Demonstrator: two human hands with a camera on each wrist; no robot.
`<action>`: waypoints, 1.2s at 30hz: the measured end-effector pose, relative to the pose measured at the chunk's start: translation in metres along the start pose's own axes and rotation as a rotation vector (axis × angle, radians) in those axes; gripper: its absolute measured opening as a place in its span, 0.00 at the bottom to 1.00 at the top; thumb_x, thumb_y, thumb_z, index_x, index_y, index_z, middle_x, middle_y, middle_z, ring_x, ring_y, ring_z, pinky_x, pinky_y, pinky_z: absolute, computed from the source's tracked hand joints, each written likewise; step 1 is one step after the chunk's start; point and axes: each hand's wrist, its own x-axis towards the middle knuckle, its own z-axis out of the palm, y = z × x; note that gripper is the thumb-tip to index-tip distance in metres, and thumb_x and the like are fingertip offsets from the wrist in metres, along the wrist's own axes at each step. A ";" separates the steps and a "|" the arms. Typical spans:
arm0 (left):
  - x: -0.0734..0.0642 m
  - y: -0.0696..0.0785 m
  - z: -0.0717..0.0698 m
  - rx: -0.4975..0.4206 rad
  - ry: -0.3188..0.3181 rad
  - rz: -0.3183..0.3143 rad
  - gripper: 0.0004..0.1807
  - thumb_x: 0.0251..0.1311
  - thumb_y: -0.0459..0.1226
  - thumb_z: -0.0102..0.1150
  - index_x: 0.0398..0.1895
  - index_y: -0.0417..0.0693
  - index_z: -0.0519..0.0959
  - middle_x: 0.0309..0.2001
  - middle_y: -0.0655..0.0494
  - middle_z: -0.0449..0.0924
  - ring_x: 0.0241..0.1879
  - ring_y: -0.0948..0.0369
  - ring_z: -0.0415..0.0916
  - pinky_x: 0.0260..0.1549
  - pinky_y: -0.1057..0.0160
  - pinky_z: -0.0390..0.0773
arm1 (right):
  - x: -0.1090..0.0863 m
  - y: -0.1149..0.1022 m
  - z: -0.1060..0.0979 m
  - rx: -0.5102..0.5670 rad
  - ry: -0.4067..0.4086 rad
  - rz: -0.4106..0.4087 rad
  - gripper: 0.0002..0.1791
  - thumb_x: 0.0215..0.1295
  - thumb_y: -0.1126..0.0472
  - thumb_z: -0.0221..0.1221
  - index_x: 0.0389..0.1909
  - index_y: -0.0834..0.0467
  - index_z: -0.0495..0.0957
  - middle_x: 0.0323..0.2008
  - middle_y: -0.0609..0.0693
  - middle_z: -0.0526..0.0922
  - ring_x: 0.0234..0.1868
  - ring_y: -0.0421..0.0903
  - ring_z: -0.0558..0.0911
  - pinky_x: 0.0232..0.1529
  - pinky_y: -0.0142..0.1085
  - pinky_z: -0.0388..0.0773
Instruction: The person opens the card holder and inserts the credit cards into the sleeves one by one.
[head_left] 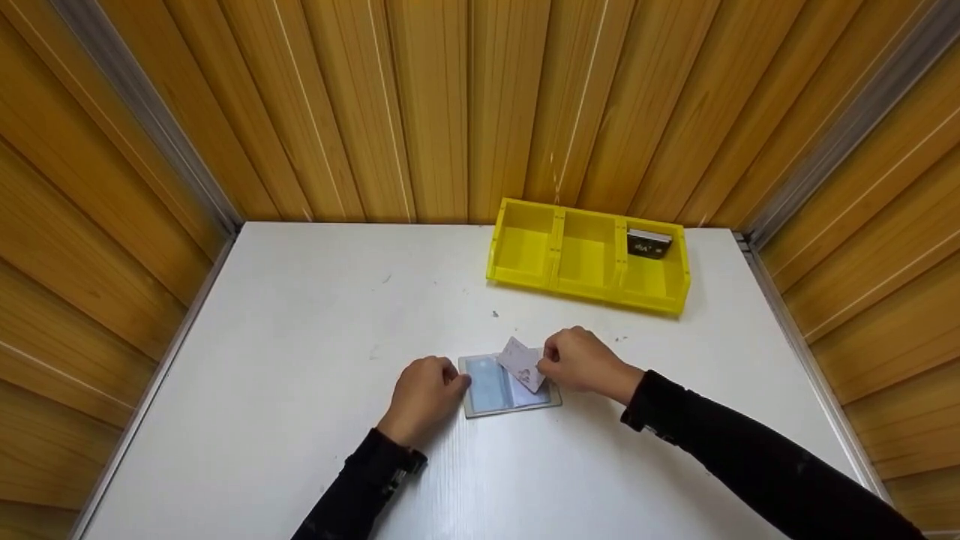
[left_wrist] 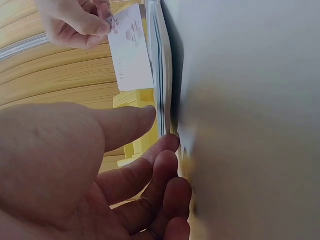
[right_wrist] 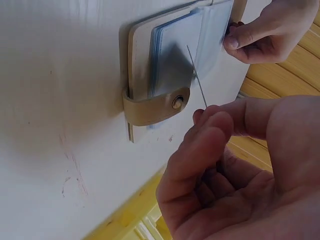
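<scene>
A card holder (head_left: pixel 487 386) with clear plastic sleeves lies opened out on the white table in front of me. My left hand (head_left: pixel 424 394) pinches its left edge, thumb above and index finger beneath. My right hand (head_left: pixel 589 364) pinches a white card (head_left: pixel 523 363) with a small printed picture, by one edge between thumb and fingers. The card is tilted over the holder's right half. In the right wrist view the card is seen edge-on, and a beige strap (right_wrist: pixel 155 110) with a metal snap sticks out at the holder's side.
A yellow bin (head_left: pixel 585 291) with three compartments stands at the back right of the table (head_left: pixel 322 315). Dark cards (head_left: pixel 648 246) lean upright in its right compartment. Wood-look panels (head_left: pixel 427 112) enclose the table at the back and both sides.
</scene>
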 end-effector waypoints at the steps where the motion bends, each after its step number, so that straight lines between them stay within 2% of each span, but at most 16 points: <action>1: 0.000 0.000 0.000 -0.001 0.000 -0.002 0.14 0.70 0.44 0.71 0.27 0.50 0.84 0.27 0.58 0.80 0.31 0.60 0.74 0.35 0.58 0.74 | 0.000 0.000 0.000 0.001 0.000 0.000 0.13 0.68 0.59 0.65 0.22 0.53 0.83 0.20 0.43 0.75 0.23 0.41 0.72 0.25 0.33 0.65; 8: -0.001 0.000 0.001 0.004 0.006 0.014 0.14 0.69 0.45 0.71 0.25 0.51 0.84 0.26 0.60 0.79 0.30 0.61 0.74 0.35 0.59 0.75 | -0.001 0.003 0.004 0.036 -0.036 0.004 0.14 0.69 0.59 0.63 0.21 0.53 0.82 0.19 0.42 0.71 0.22 0.41 0.70 0.25 0.32 0.63; 13: -0.001 -0.001 0.001 0.003 0.007 0.011 0.14 0.68 0.45 0.71 0.25 0.51 0.84 0.26 0.60 0.79 0.30 0.61 0.74 0.35 0.59 0.74 | 0.000 0.003 0.008 0.062 -0.086 0.052 0.13 0.71 0.58 0.62 0.24 0.54 0.86 0.21 0.42 0.76 0.22 0.40 0.71 0.25 0.32 0.64; 17: -0.001 0.000 0.001 0.009 0.011 0.006 0.14 0.68 0.45 0.72 0.25 0.51 0.83 0.26 0.60 0.79 0.30 0.60 0.74 0.36 0.58 0.75 | 0.000 0.002 0.010 0.057 -0.095 0.056 0.13 0.71 0.58 0.64 0.26 0.55 0.88 0.22 0.43 0.80 0.24 0.42 0.72 0.27 0.33 0.65; 28: 0.000 0.001 0.001 0.006 0.004 -0.012 0.14 0.68 0.45 0.72 0.25 0.52 0.83 0.27 0.60 0.79 0.31 0.60 0.74 0.36 0.58 0.75 | 0.000 -0.005 0.015 0.061 -0.133 0.117 0.14 0.72 0.56 0.64 0.23 0.53 0.85 0.24 0.45 0.82 0.26 0.43 0.76 0.27 0.33 0.68; 36: 0.001 0.001 0.001 0.023 0.003 -0.006 0.13 0.68 0.44 0.73 0.26 0.52 0.84 0.27 0.60 0.80 0.31 0.61 0.74 0.36 0.59 0.75 | 0.003 -0.012 0.017 0.035 -0.143 0.055 0.13 0.71 0.58 0.64 0.25 0.53 0.87 0.25 0.45 0.83 0.26 0.43 0.75 0.29 0.35 0.69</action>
